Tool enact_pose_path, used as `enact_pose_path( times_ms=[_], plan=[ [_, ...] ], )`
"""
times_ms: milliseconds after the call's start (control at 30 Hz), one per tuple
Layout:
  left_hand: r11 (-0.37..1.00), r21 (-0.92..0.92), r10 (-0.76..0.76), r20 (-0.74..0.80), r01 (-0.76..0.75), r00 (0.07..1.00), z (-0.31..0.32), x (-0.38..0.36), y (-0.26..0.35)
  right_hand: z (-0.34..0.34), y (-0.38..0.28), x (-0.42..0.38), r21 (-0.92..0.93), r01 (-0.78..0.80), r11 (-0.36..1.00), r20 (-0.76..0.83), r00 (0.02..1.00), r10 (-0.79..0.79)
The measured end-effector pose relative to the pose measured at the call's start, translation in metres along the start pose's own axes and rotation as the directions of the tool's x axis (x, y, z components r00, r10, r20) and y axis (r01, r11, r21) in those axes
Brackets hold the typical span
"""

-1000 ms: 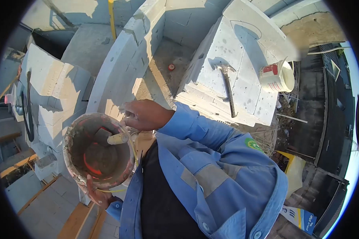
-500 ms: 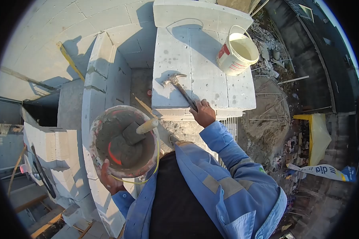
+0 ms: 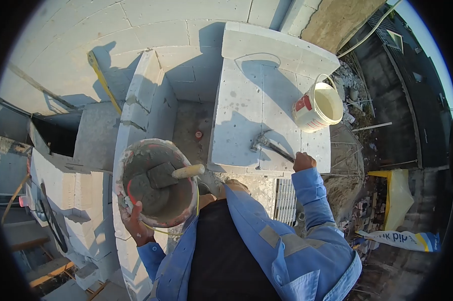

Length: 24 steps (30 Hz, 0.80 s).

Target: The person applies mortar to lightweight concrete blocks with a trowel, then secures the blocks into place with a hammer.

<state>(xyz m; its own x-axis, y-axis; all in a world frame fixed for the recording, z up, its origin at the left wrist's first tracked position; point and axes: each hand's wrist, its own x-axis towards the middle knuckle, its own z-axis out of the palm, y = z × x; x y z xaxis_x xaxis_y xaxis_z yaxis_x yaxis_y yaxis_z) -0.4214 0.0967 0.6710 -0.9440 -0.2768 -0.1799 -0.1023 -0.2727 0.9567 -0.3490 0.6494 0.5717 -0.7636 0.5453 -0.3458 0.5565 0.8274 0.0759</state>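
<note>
My left hand (image 3: 137, 225) grips the near left rim of a mortar bucket (image 3: 190, 203), its thumb lying over the edge. Grey mortar (image 3: 158, 200) fills part of it. A trowel (image 3: 188, 171) rests in the mortar, its wooden handle sticking out over the right rim. My right hand (image 3: 304, 161) is closed round the handle end of a claw hammer (image 3: 277, 148). The hammer points left, low over the top of pale blocks (image 3: 236, 143). Beyond my right hand, a white bucket (image 3: 306, 114) with its wire handle raised stands on the same blocks.
A narrow block wall (image 3: 142, 90) runs along the left of the mortar bucket. Behind it a yellow level (image 3: 104, 83) leans on the large wall. On the right the ledge drops toward rubble and a yellow-white sheet (image 3: 401, 198). A metal grate (image 3: 285, 200) lies below my right arm.
My view has shifted, so the blocks and white bucket appear lower and further right. My right hand has carried the hammer rightward over the blocks. My left hand stays on the mortar bucket.
</note>
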Motion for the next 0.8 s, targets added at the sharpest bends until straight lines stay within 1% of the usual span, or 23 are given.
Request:
enact_pose_path(
  times_ms=[33,67,100,133,200,267,300,333,367,400,467,500,533,600,633,667,700,733,767,800],
  plan=[
    [0.999,0.032,0.041,-0.015,-0.041,0.999,0.001,0.001,0.0,-0.019,-0.004,0.006,-0.074,-0.03,0.997,0.122,0.992,0.039],
    [0.999,0.027,0.042,-0.039,-0.041,0.998,0.002,0.0,0.002,-0.039,-0.01,0.015,-0.087,-0.008,0.996,0.122,0.992,0.019],
    [1.0,-0.001,0.003,-0.057,-0.003,0.998,0.009,-0.002,0.01,-0.075,-0.024,0.021,0.134,0.122,0.983,0.077,0.988,-0.133],
    [0.999,-0.03,-0.035,-0.07,0.033,0.997,0.016,-0.003,0.018,-0.109,-0.036,0.03,0.345,0.251,0.905,0.005,0.963,-0.269],
    [0.998,-0.06,-0.005,-0.106,-0.002,0.994,0.032,-0.007,0.021,-0.168,-0.057,0.063,0.47,0.412,0.78,-0.164,0.91,-0.381],
    [0.997,-0.071,-0.004,-0.199,-0.011,0.98,0.035,-0.014,0.013,-0.23,-0.071,0.105,0.419,0.469,0.777,-0.225,0.883,-0.411],
    [0.997,-0.073,-0.007,-0.226,-0.01,0.974,0.038,-0.02,0.009,-0.245,-0.069,0.145,0.308,0.539,0.784,-0.308,0.836,-0.454],
    [0.999,0.008,0.049,-0.283,-0.049,0.958,0.042,-0.026,0.005,-0.263,-0.061,0.19,0.186,0.6,0.778,-0.385,0.773,-0.504],
    [0.993,0.086,0.107,-0.336,-0.083,0.936,0.046,-0.03,-0.002,-0.28,-0.058,0.233,0.094,0.581,0.808,-0.407,0.764,-0.501],
    [0.994,0.074,0.101,-0.371,-0.08,0.923,0.044,-0.035,-0.012,-0.297,-0.057,0.271,-0.001,0.558,0.83,-0.427,0.75,-0.505],
    [1.0,0.012,-0.017,-0.41,0.024,0.912,0.039,-0.057,-0.032,-0.32,-0.061,0.334,-0.137,0.6,0.788,-0.41,0.69,-0.597],
    [0.993,-0.076,-0.117,-0.524,0.09,0.843,0.052,-0.069,-0.034,-0.328,-0.072,0.345,-0.188,0.596,0.781,-0.366,0.695,-0.618],
    [0.991,-0.086,-0.135,-0.564,0.105,0.815,0.06,-0.082,-0.036,-0.328,-0.08,0.373,-0.206,0.591,0.78,-0.32,0.712,-0.625],
    [0.984,-0.138,-0.178,-0.643,0.116,0.745,0.069,-0.1,-0.041,-0.33,-0.102,0.389,-0.118,0.661,0.741,-0.198,0.715,-0.67],
    [0.978,-0.202,-0.178,-0.656,0.057,0.733,0.071,-0.108,-0.048,-0.328,-0.111,0.4,-0.135,0.693,0.708,-0.18,0.686,-0.705],
    [0.976,-0.215,-0.181,-0.691,0.039,0.7,0.064,-0.121,-0.061,-0.324,-0.119,0.412,-0.07,0.73,0.68,-0.158,0.665,-0.73],
    [0.989,-0.109,0.012,-0.612,-0.099,0.791,0.055,-0.14,-0.078,-0.322,-0.127,0.423,-0.004,0.76,0.65,-0.133,0.643,-0.754],
    [0.971,-0.01,0.203,-0.499,-0.239,0.843,0.067,-0.151,-0.075,-0.321,-0.135,0.432,-0.016,0.786,0.618,-0.112,0.613,-0.782],
    [0.992,-0.116,-0.056,-0.716,-0.039,0.696,0.073,-0.151,-0.072,-0.316,-0.142,0.438,-0.038,0.742,0.669,-0.077,0.666,-0.742],
    [0.993,-0.108,-0.057,-0.737,-0.035,0.673,0.087,-0.151,-0.063,-0.308,-0.144,0.441,-0.057,0.69,0.722,-0.043,0.721,-0.692]
  ],
)
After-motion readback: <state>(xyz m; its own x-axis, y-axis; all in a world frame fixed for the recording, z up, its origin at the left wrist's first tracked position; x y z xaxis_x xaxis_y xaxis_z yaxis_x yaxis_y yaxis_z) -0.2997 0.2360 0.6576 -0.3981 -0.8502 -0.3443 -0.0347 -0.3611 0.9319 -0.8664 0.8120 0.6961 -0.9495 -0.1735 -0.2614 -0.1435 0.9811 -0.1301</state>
